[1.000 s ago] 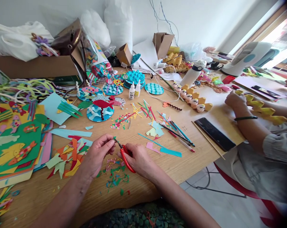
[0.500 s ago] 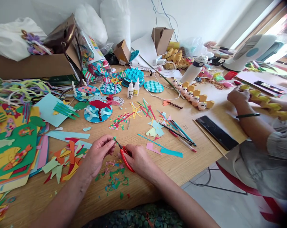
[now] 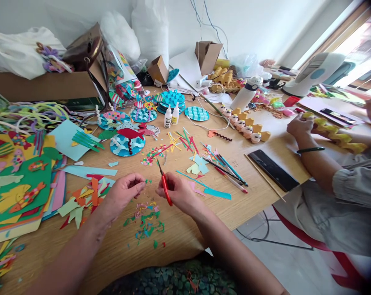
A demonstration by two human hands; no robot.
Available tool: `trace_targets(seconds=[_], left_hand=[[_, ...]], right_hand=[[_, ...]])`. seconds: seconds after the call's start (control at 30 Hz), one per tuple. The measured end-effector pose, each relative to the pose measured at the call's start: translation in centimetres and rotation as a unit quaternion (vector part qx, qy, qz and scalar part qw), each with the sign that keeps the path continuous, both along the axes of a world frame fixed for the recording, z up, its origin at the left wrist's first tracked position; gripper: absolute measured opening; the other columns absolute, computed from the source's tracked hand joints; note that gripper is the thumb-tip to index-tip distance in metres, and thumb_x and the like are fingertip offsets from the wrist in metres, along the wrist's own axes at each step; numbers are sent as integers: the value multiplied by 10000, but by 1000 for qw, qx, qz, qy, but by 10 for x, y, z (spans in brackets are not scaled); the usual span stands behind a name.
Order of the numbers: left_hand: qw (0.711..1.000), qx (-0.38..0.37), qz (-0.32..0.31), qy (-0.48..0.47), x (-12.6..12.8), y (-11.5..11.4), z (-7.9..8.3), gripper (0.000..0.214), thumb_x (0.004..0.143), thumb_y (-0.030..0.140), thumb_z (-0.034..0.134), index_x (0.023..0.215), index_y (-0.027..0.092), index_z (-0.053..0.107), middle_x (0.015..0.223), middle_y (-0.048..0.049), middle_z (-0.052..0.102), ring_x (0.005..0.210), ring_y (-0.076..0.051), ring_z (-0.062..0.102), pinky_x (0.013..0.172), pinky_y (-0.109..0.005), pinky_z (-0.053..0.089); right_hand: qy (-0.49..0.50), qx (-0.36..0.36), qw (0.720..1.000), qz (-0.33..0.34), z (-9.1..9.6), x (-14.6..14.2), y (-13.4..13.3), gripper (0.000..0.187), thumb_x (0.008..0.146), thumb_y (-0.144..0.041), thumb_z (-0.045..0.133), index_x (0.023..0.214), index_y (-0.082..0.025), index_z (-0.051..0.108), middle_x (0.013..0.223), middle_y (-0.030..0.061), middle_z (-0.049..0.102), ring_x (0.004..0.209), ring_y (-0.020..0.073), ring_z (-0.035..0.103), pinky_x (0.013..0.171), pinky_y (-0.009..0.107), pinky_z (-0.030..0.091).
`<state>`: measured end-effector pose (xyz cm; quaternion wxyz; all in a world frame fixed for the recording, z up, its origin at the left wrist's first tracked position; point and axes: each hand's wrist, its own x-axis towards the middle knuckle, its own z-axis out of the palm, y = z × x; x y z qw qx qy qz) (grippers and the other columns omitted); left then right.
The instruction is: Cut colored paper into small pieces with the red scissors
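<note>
My right hand (image 3: 177,192) grips small red-handled scissors (image 3: 165,183), blades closed and pointing up and away from me. My left hand (image 3: 124,190) pinches a tiny green paper scrap (image 3: 147,180) between thumb and fingertips, a little left of the scissors. Both hands hover over the wooden table (image 3: 185,229). Beneath them lies a scatter of small green, pink and red paper clippings (image 3: 146,223).
Coloured paper sheets with fish cut-outs (image 3: 16,184) fill the left. Blue wave discs (image 3: 126,145), glue bottles (image 3: 171,116), paper strips and pencils (image 3: 225,168) lie ahead. A black phone (image 3: 273,169) sits right, where another person's hand (image 3: 300,127) holds a yellow egg-carton piece (image 3: 335,137).
The scissors have left the scrap and swung upright, their tips now pointing away from me. My left hand keeps its pinch on the green scrap. The view has shifted slightly.
</note>
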<state>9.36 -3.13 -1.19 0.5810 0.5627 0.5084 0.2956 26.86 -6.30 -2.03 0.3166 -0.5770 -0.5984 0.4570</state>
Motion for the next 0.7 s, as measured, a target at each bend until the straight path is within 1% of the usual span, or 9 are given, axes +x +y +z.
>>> trace_targets(seconds=[0.03,0.1,0.23,0.33,0.47,0.57,0.63,0.7], left_hand=[[1000,7,-13,5,0,-1,2,126,661,288,644,613,186,588,537,48,479,505,-103,407,481,-201,332],[999,24,-42,17,-1,-3,5,118,658,286,644,602,189,607,543,40,494,507,-109,410,471,-204,323],[994,60,-84,35,-4,-5,7,121,682,281,620,600,193,625,551,30,512,512,-118,413,465,-206,323],[992,60,-109,38,-6,-5,7,117,691,291,608,638,196,649,563,25,519,519,-124,414,466,-207,324],[990,43,-130,35,-9,-5,4,121,691,284,597,686,195,677,581,12,536,538,-131,420,465,-207,324],[991,36,-130,24,-9,-4,5,108,681,274,607,673,191,676,577,12,537,534,-129,425,470,-210,332],[994,22,-111,5,-9,-6,7,86,659,269,630,641,191,662,563,17,530,515,-124,425,469,-213,339],[997,7,-77,-16,-8,-9,11,75,641,267,648,630,193,648,560,21,530,508,-122,435,472,-216,349]], right_hand=[[-1,11,1000,-10,3,-1,1,142,715,-265,623,720,-167,520,593,-58,477,524,71,389,478,181,284],[-17,33,999,-8,12,-3,4,112,713,-235,622,723,-168,532,591,-56,483,535,73,404,491,182,288],[-73,55,995,41,27,-8,6,85,722,-209,599,702,-166,528,576,-61,477,524,67,398,483,184,262],[-101,57,991,66,33,-10,6,85,735,-196,572,688,-163,509,573,-63,474,512,62,386,478,188,249],[-72,57,991,97,29,-13,7,73,734,-191,564,703,-160,506,598,-55,500,527,63,399,487,186,264],[-26,58,993,94,20,-14,9,70,719,-174,559,698,-162,494,602,-53,496,537,67,412,490,185,279],[9,58,995,77,16,-15,9,82,703,-169,559,687,-166,478,595,-56,480,541,70,419,491,184,290],[53,52,996,48,13,-17,9,98,682,-164,558,677,-172,461,583,-61,461,539,73,424,492,185,304]])
